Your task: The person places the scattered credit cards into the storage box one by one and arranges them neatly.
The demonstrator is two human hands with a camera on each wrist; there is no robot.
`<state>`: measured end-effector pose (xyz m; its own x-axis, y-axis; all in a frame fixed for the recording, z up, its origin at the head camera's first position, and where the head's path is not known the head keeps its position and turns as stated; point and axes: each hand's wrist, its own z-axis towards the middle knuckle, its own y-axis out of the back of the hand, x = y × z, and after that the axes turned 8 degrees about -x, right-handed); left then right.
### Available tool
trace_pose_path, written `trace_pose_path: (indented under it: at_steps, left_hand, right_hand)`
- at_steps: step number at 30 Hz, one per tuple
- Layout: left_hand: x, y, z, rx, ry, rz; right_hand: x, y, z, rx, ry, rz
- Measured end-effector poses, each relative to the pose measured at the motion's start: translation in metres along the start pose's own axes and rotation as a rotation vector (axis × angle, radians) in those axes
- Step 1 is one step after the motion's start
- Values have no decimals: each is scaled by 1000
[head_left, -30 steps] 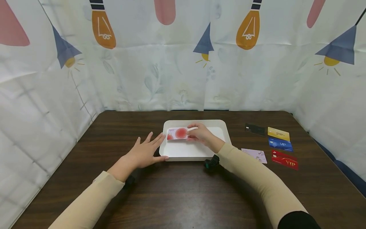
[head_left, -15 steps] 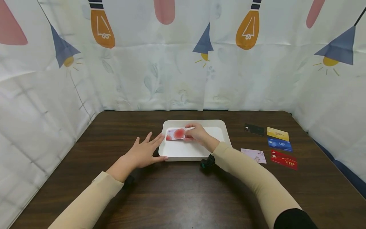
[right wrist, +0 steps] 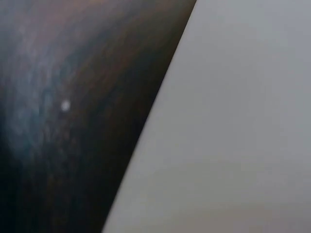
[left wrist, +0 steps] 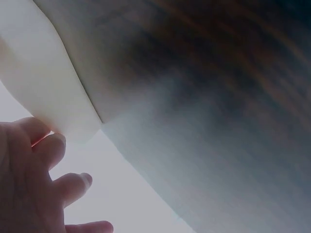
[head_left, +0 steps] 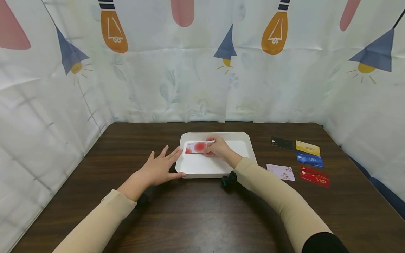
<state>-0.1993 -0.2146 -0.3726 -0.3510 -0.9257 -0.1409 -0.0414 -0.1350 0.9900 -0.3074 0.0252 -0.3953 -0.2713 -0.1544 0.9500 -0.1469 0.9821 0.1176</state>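
In the head view my right hand (head_left: 218, 147) pinches the right end of a pink-and-white card (head_left: 194, 147) printed with red circles. The card is over the left part of a shallow white tray (head_left: 202, 172), near its far left corner. My left hand (head_left: 159, 168) has its fingers spread, with fingertips and thumb right at the tray's left rim. In the left wrist view the left hand's fingers (left wrist: 73, 187) show beside the pale tray wall (left wrist: 53, 73). The right wrist view shows only the tray's wall (right wrist: 228, 116) and dark wood, with the hand out of sight.
Right of the tray, several cards lie on the dark wooden table (head_left: 202, 218): a black one (head_left: 282, 143), a gold one (head_left: 308, 148), a blue one (head_left: 310, 159), a red one (head_left: 314, 176) and a pale lilac one (head_left: 281, 172). A printed curtain (head_left: 190, 80) hangs behind the table.
The card in my right hand shifts slightly left and then back right, and its tilt changes a little. My left hand stays at the tray's rim.
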Motion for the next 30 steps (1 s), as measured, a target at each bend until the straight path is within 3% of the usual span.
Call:
trace_pose_path:
  at_steps: [14,30]
  left_hand:
    - [-1,-1,1,-2,-7,3]
    - [0,0,1,-8,-10,2]
  right_hand:
    - [-3,0,1,-49,103,-214]
    - [-3,-2,0,-82,248,-578]
